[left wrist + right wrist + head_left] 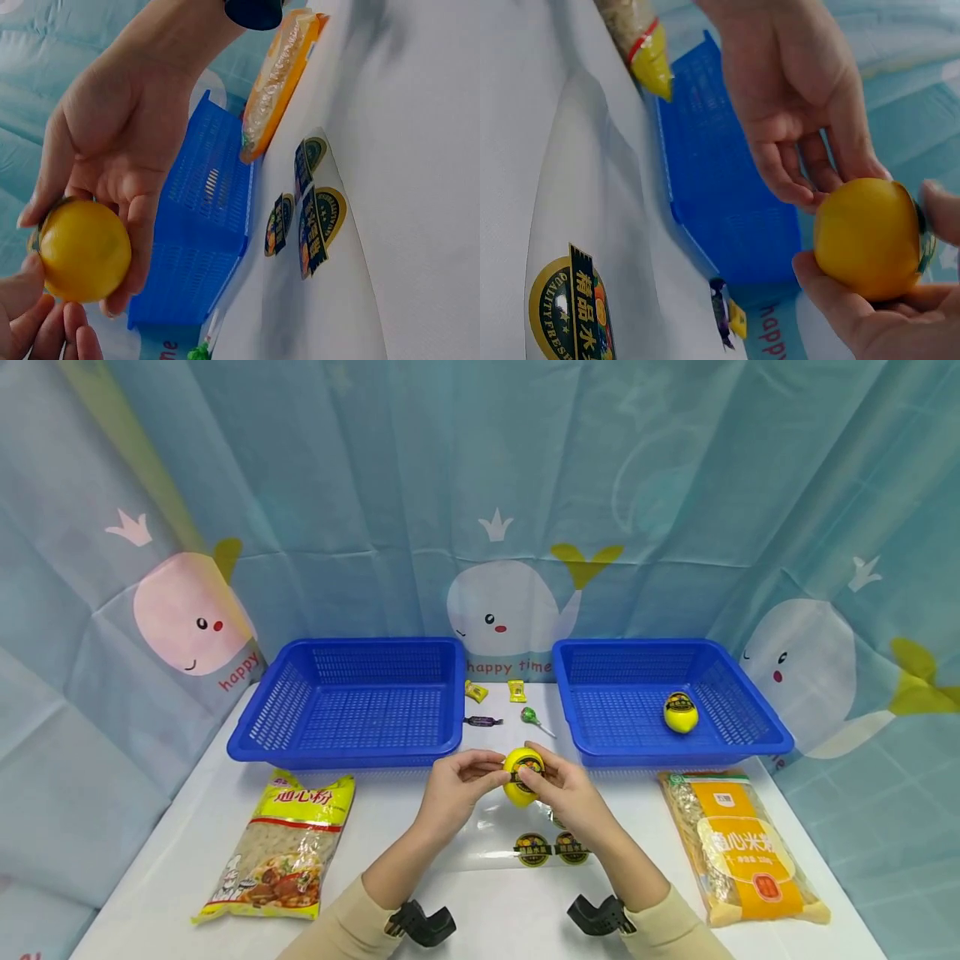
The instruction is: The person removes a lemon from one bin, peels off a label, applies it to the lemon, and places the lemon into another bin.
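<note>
Above the middle of the table, both hands hold a yellow lemon [517, 791] with a dark round sticker on its front. My right hand [573, 789] grips the lemon from the right, its thumb pressing on the sticker [928, 251]. From the other side my left hand [459, 793] pinches it with thumb and fingertips, as the left wrist view shows. Below the hands lies a clear sheet [480, 852] bearing several round stickers [532, 850], partly hidden by the right hand. Another lemon [681, 717], with a like sticker, sits in the right blue basket [675, 750].
A second blue basket [345, 752] stands back left. Between the baskets lie two yellow-wrapped candies [517, 691], a purple-wrapped candy [482, 722] and a green lollipop [529, 716]. A yellow food bag [281, 852] lies at left, an orange one [742, 847] at right.
</note>
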Action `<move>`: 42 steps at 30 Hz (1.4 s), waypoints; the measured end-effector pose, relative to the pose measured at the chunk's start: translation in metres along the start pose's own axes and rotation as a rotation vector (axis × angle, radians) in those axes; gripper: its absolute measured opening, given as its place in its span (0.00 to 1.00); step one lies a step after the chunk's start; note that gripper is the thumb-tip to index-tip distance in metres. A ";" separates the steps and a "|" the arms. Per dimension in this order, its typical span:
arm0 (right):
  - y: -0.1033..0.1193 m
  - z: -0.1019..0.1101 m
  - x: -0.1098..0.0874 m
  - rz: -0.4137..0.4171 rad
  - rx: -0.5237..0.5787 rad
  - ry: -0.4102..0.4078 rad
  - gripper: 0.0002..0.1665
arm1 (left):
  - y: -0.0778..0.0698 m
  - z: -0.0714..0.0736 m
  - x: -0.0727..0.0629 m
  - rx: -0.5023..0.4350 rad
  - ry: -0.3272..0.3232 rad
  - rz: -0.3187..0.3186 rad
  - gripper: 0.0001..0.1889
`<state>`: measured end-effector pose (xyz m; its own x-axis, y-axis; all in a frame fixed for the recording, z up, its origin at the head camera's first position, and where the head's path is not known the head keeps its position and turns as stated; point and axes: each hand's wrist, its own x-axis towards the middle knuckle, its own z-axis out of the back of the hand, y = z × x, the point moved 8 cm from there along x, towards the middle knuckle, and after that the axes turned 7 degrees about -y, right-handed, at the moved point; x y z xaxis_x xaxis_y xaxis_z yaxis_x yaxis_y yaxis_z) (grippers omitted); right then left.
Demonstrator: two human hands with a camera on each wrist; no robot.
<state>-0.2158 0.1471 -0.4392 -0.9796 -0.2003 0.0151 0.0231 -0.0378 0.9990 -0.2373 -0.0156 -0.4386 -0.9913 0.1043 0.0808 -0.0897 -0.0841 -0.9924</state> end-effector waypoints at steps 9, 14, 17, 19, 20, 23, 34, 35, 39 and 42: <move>0.002 0.008 -0.001 -0.012 0.026 -0.128 0.33 | -0.001 0.001 -0.003 0.006 0.002 0.009 0.14; -0.004 0.013 0.000 -0.085 0.127 -0.200 0.33 | 0.000 0.001 -0.002 -0.002 0.013 0.021 0.14; -0.008 0.015 0.001 -0.120 0.172 -0.231 0.31 | 0.002 0.001 -0.001 -0.015 0.024 0.029 0.15; -0.010 0.016 0.001 -0.142 0.194 -0.248 0.29 | 0.003 0.000 -0.001 -0.021 0.025 0.042 0.15; -0.011 0.017 0.001 -0.150 0.209 -0.257 0.29 | 0.003 -0.001 -0.001 -0.026 0.025 0.048 0.15; -0.013 0.019 0.001 -0.166 0.268 -0.300 0.27 | 0.004 -0.004 0.001 -0.059 0.030 0.069 0.16; -0.011 0.024 0.002 -0.118 0.322 -0.447 0.23 | 0.003 -0.007 -0.001 -0.134 -0.017 0.131 0.22; -0.011 0.024 0.002 -0.110 0.314 -0.458 0.23 | 0.004 -0.007 -0.001 -0.135 -0.025 0.136 0.22; -0.010 0.022 0.002 -0.090 0.260 -0.474 0.22 | 0.005 -0.005 -0.001 -0.110 -0.056 0.145 0.23; -0.010 0.020 0.001 -0.092 0.233 -0.470 0.22 | 0.004 -0.004 -0.001 -0.082 -0.073 0.150 0.23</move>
<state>-0.2214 0.1671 -0.4488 -0.9605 0.2558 -0.1093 -0.0596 0.1945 0.9791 -0.2362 -0.0124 -0.4433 -0.9976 0.0241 -0.0651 0.0649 -0.0124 -0.9978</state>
